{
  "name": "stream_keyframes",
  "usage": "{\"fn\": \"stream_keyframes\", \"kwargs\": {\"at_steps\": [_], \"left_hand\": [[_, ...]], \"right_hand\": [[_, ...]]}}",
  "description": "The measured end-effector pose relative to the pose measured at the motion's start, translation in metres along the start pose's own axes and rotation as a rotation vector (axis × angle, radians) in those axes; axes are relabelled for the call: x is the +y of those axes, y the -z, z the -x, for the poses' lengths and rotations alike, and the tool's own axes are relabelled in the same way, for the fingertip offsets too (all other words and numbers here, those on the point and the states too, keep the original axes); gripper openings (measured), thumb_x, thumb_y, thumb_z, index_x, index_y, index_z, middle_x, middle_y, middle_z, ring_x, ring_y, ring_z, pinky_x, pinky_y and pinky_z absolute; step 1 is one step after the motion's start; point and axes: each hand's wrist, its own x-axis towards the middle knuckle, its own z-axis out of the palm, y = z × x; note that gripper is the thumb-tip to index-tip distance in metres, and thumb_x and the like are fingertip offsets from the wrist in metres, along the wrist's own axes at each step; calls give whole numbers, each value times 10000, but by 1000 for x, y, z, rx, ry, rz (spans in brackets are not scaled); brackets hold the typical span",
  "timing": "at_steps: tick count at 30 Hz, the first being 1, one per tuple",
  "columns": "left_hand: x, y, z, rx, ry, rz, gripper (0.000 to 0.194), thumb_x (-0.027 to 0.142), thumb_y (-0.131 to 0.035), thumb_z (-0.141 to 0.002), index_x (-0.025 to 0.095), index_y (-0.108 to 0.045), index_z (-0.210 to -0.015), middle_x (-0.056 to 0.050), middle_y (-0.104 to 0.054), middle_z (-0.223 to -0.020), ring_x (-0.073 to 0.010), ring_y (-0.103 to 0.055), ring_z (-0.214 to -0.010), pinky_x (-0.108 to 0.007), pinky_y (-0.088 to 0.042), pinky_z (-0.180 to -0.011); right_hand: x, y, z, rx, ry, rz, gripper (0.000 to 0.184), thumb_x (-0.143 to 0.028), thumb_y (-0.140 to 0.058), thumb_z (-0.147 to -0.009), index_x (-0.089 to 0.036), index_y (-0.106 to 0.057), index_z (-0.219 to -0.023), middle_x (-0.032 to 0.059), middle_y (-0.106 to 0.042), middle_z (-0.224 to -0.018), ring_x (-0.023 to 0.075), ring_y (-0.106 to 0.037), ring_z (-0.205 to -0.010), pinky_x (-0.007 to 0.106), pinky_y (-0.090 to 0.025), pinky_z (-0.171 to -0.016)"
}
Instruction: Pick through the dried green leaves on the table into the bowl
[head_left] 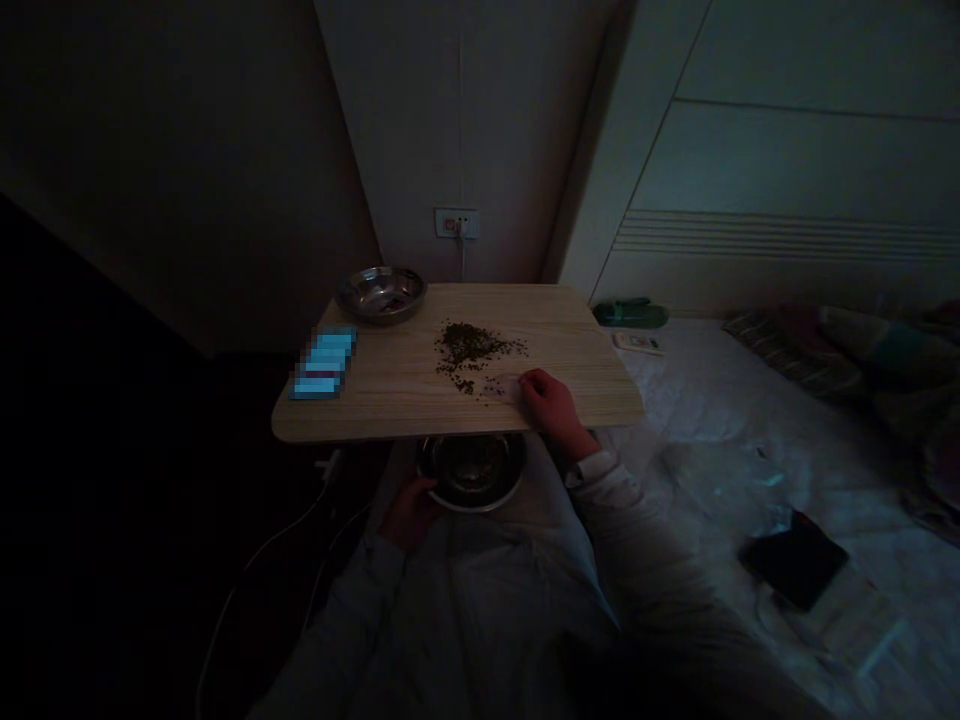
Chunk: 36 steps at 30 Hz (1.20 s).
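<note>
My left hand [411,510] grips the near left rim of a metal bowl [474,500], which sits on my lap just below the table's front edge. Inside the bowl it is too dark to make out the contents well. On the small wooden table [382,390], a pile of small dark green beans or grains [469,343] lies loosely spread. My right hand [549,402] is closed at the near right side of the pile, fingers pinching a thin, pale translucent sheet [504,388] with small dark marks. That sheet lies low over the tabletop, close to the scattered grains.
Another metal bowl [382,297] stands at the table's back left corner, with a lit phone [325,362] in front of it. On the bed [675,390] to the right are a green bottle [631,313], a remote [638,344] and a black object [796,560]. Cables hang at left.
</note>
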Motion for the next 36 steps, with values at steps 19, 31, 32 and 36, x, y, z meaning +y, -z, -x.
{"fn": "stream_keyframes", "kwargs": {"at_steps": [19, 31, 32, 36], "left_hand": [[1, 0, -1, 26, -3, 28, 415, 75, -618, -599, 235, -615, -982, 12, -704, -884, -189, -653, -813, -291, -529, -644], [0, -1, 0, 42, 2, 10, 385, 90, -617, -594, 222, -624, -956, -5, -707, -917, -231, -645, -935, -325, -535, -711], [1, -1, 0, 47, 11, 8, 385, 91, -618, -594, 222, -623, -956, -5, -706, -909, -230, -647, -931, -320, -536, -706], [0, 2, -1, 32, 22, 4, 426, 98, -624, -597, 230, -617, -1002, -4, -705, -922, -224, -649, -935, -307, -537, -707]], "right_hand": [[-15, -8, 8, -180, 86, 86, 246, -326, -454, -865, -193, -655, -916, 53, -688, -811, 182, -596, -736, 266, -394, -657], [-14, -6, 15, -299, 94, -246, 249, -388, -482, -807, -183, -623, -797, 7, -627, -682, 146, -532, -650, 256, -391, -623], [-11, -3, 12, -278, 71, -306, 256, -403, -481, -798, -184, -612, -786, 5, -623, -686, 146, -532, -657, 256, -397, -627], [7, 12, -2, -57, -31, -290, 243, -413, -477, -761, -195, -581, -732, 2, -587, -643, 161, -524, -650, 279, -405, -646]]}}
